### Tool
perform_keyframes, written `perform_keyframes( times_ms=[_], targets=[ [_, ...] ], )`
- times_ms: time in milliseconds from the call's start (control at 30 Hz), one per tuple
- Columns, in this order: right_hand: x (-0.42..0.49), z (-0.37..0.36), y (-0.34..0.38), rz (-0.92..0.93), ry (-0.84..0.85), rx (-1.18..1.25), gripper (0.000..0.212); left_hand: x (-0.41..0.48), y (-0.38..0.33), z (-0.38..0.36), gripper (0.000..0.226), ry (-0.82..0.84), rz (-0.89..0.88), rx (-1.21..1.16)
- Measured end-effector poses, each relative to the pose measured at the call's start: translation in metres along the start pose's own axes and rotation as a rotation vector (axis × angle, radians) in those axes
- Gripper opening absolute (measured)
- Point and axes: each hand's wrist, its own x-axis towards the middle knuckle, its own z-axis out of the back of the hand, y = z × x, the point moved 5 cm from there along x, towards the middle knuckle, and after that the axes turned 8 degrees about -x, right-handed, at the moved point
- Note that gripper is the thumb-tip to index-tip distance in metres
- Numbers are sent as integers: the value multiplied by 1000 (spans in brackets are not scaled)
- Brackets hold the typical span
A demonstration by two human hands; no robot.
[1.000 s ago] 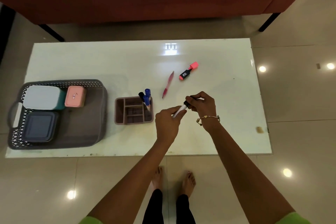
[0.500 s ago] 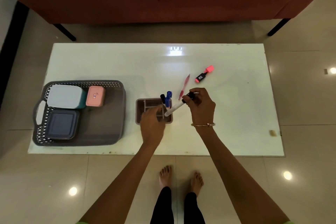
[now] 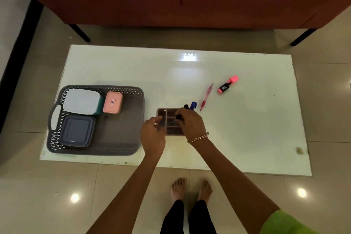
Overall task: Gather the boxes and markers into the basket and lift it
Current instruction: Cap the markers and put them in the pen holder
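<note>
The right hand grasps a black-capped marker over the divided organizer. The left hand, half curled and holding nothing, is beside it. The grey basket, on the left of the surface, holds three boxes.

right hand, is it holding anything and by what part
The right hand pinches a marker at its black cap end, over the brown organizer; its white barrel is mostly hidden. The left hand seems empty.
</note>
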Motion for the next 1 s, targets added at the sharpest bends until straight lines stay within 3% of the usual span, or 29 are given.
perform_keyframes(
  times_ms=[167,333,433,633,800,900,1000],
  targets=[
    [5,3,-7,46,-90,-136,17,0,-16,-14,27,-24,-50,1],
    [14,50,-36,49,-233,-10,19,5,-66,-42,29,31,-112,-68],
    [29,79,-75,-67,-293,28,17,4,-101,-75,26,79,-205,-109],
    [69,108,-188,-340,-247,12,24,6,-129,-185,27,206,-284,-14],
    [109,91,-253,-233,-111,-123,44,37,-103,-280,36,226,-347,281],
    [132,68,-272,-119,-14,-202,51,63,-83,-305,34,69,-364,587],
    [141,53,-277,-75,37,-331,51,75,-71,-314,27,45,-330,755]
  ],
)
